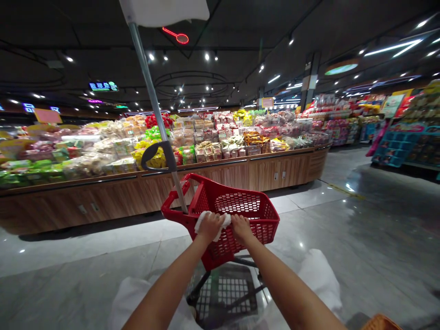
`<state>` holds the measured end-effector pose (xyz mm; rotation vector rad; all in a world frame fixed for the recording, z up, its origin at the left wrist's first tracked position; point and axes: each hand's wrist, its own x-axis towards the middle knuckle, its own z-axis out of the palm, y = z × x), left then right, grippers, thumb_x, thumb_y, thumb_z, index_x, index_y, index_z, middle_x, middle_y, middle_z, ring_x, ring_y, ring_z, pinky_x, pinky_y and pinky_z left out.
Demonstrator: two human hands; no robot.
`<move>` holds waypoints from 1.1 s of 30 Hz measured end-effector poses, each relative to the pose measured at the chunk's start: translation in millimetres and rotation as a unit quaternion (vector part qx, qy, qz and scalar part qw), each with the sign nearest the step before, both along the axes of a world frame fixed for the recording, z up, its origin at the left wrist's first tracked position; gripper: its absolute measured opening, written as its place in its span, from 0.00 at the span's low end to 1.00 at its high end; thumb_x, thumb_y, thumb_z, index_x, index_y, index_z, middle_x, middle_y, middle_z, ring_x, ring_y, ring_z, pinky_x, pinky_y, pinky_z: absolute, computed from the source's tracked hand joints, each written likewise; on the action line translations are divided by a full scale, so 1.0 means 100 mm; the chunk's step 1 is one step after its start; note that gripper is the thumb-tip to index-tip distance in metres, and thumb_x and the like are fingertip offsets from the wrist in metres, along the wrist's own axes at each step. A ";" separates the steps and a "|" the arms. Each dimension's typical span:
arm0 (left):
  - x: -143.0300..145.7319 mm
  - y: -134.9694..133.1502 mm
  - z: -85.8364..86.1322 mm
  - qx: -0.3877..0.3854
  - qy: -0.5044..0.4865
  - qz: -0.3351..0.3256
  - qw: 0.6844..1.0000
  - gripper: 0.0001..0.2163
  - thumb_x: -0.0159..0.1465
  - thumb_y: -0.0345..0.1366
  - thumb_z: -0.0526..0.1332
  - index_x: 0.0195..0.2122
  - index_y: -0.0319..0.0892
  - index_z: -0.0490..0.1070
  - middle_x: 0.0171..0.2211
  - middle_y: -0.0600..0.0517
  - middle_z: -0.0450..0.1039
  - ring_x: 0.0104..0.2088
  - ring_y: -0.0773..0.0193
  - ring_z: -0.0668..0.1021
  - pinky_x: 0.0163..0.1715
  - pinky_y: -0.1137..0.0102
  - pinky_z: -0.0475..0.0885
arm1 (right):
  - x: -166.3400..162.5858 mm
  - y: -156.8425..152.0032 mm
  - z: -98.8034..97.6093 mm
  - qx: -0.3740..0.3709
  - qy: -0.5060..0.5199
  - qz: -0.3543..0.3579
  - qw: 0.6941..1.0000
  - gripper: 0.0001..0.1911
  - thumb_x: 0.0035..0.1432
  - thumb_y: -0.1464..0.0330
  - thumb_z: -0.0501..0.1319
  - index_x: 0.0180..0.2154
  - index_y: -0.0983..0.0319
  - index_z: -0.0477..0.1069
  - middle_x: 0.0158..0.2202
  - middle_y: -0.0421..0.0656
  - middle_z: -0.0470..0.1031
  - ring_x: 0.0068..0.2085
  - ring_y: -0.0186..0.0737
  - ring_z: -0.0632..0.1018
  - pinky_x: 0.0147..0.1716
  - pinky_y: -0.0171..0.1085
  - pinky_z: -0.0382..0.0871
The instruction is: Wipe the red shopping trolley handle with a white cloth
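Observation:
A red plastic shopping cart basket with perforated walls stands in front of me; nothing shows inside the part I can see. My left hand is closed round a white cloth, pressing it on the basket's near rim. Close beside it, my right hand has its fingers curled over the same rim. A metal pole with a grey loop handle rises by the cart's red push handle. Under the basket is a dark lower rack, partly hidden by my arms.
Beyond the cart runs a long wood-panelled display counter heaped with packaged food. More stocked shelves stand at the right. Grey glossy floor surrounds the cart. White fabric covers my legs, and something orange pokes in at bottom right.

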<state>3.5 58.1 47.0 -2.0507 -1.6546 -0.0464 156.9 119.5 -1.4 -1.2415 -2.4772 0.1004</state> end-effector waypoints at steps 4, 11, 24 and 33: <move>-0.50 -0.20 0.17 0.018 0.020 -0.043 0.999 0.16 0.66 0.28 0.51 0.54 0.46 0.67 0.47 0.46 0.74 0.46 0.57 0.75 0.47 0.58 0.68 | 0.05 0.06 0.02 0.004 0.008 0.009 1.000 0.16 0.63 0.73 0.46 0.47 0.60 0.66 0.47 0.47 0.72 0.47 0.45 0.68 0.45 0.41 0.53; -1.46 -0.73 0.47 0.036 0.034 -0.146 0.988 0.17 0.67 0.27 0.49 0.53 0.45 0.69 0.52 0.47 0.73 0.52 0.61 0.73 0.54 0.62 0.67 | 0.09 0.21 -0.01 -0.008 0.014 0.016 1.000 0.11 0.63 0.71 0.49 0.44 0.60 0.66 0.46 0.45 0.72 0.46 0.43 0.67 0.43 0.40 0.52; -1.28 -0.35 0.67 0.097 -0.131 0.032 0.986 0.13 0.64 0.36 0.51 0.38 0.39 0.74 0.38 0.45 0.77 0.42 0.55 0.76 0.49 0.59 0.69 | 0.08 0.29 0.00 -0.015 0.050 -0.011 0.999 0.16 0.65 0.61 0.47 0.46 0.59 0.68 0.51 0.47 0.69 0.54 0.44 0.65 0.53 0.46 0.51; -0.55 -0.42 0.46 0.126 -0.156 0.012 0.980 0.12 0.64 0.35 0.54 0.44 0.39 0.73 0.41 0.42 0.75 0.46 0.53 0.74 0.50 0.57 0.68 | -0.88 -0.33 0.31 -0.033 0.331 -0.027 0.943 0.20 0.68 0.65 0.38 0.48 0.59 0.66 0.48 0.46 0.72 0.52 0.41 0.68 0.59 0.48 0.44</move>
